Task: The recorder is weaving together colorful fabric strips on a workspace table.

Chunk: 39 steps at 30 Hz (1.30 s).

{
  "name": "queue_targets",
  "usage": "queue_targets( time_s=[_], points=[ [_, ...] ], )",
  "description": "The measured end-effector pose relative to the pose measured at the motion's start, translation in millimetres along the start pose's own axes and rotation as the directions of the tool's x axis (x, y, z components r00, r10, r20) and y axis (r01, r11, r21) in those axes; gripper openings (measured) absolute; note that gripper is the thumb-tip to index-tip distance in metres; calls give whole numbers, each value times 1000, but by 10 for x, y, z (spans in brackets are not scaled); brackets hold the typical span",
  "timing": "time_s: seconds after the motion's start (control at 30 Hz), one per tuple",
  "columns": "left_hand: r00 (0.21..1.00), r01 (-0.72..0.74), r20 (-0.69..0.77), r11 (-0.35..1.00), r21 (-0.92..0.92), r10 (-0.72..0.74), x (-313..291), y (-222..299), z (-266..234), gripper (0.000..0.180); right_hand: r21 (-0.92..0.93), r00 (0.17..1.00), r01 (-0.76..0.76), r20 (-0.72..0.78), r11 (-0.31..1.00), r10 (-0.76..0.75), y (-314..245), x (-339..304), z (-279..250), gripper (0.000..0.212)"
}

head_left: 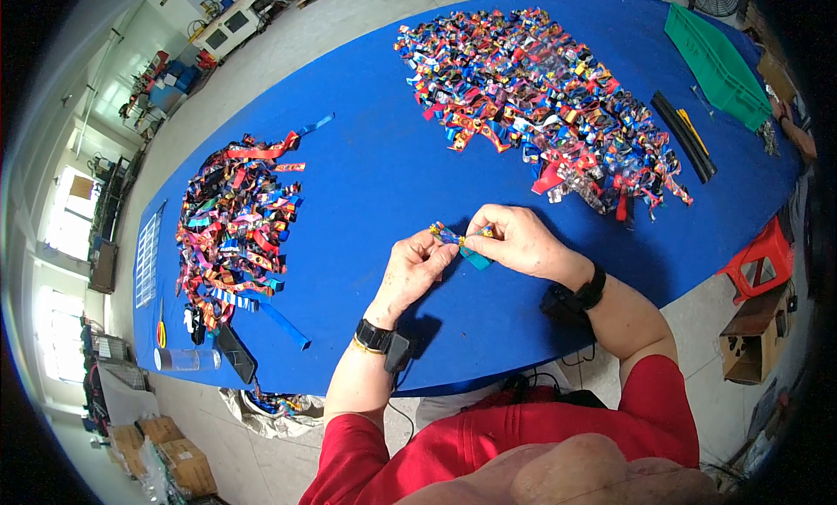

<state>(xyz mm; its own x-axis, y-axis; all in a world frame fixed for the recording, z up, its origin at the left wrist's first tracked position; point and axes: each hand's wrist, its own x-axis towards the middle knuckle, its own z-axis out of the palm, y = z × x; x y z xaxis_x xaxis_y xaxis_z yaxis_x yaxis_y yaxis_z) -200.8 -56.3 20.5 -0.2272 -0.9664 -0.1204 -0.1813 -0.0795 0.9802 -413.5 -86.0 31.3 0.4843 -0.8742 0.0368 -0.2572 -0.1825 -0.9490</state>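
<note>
Head view, nearest first: red sleeves and both forearms come in from the lower edge; I take the blue table [375, 182] as landmark.
Left hand [410, 274]: over the table's near middle, fingers pinched shut on one end of a small multicoloured ribbon piece [455, 235].
Right hand [519, 239]: just beside the left, fingertips clamped on the other end of that piece; a teal tail hangs below.
Hands together: I judge the two-ended pinch keeps the strip taut for folding.
Ribbon piece location: between both hands, lifted just off the cloth.
Loose ribbon strips [231, 221]: heaped at the table's left part, within the left arm's reach.
Finished bow pile [545, 95]: on the table's far right part, well apart from the strips, likely to keep the two lots separate.
Green tray [715, 60]: at the table's far right edge.
Red stool [758, 261]: off the table's right edge.
</note>
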Motion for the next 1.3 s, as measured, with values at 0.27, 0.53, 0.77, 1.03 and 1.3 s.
queue_targets(
  time_s=[0.27,0.53,0.77,1.03,1.3],
  points=[
    [994,-42,-97,999,1,42,25,-30,-27,19,209,998,-41,-38,977,50,37,21,-20,14],
    [992,-29,-122,999,-32,25,30,-16,-17,17,224,993,-44,-95,974,67,41,34,-11,11],
    [988,-70,-146,992,-109,54,35,-11,-29,18,131,987,-8,-160,991,29,70,38,-39,20],
    [992,-76,-110,990,-118,63,17,3,-30,18,221,997,-33,-60,975,47,78,39,-19,12],
    [993,-56,-113,991,-119,42,35,-34,-44,15,251,998,0,-59,968,15,24,19,-6,10]
  ],
)
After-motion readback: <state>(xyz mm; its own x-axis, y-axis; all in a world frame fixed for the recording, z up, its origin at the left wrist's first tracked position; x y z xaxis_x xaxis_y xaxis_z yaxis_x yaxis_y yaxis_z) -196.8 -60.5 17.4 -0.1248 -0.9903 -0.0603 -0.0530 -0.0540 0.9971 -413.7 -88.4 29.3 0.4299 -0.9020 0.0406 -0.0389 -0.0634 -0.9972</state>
